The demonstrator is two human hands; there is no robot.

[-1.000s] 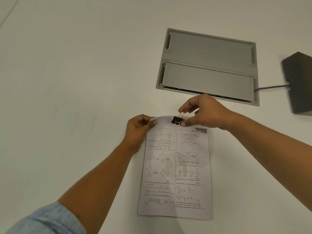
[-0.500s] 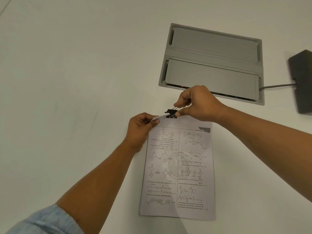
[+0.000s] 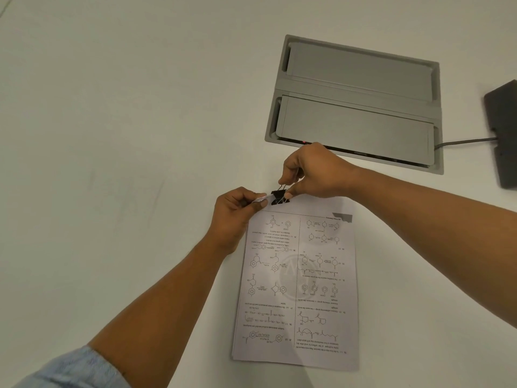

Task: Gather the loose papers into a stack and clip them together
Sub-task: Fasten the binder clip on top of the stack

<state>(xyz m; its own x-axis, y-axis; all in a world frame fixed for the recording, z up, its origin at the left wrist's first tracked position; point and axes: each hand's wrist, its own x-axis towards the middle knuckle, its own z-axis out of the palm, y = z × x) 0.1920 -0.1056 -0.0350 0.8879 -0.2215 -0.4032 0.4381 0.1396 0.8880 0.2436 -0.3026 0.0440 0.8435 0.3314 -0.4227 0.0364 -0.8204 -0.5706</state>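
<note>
A stack of printed papers (image 3: 299, 284) with chemistry diagrams lies on the white table, its far left corner lifted. My left hand (image 3: 235, 214) pinches that raised corner between thumb and fingers. A black binder clip (image 3: 279, 198) sits on the far edge of the stack just right of that corner. My right hand (image 3: 310, 172) pinches the clip's wire handles between thumb and forefinger. Whether the clip's jaws are closed on the paper is hard to tell.
A grey recessed cable box (image 3: 355, 105) with two flap lids sits in the table beyond my hands. A dark device (image 3: 503, 135) with a cable lies at the right edge. White tabletop (image 3: 112, 135) stretches to the left.
The clip and my right hand have shifted left along the paper's far edge toward the corner held by my left hand. The corner is now lifted higher.
</note>
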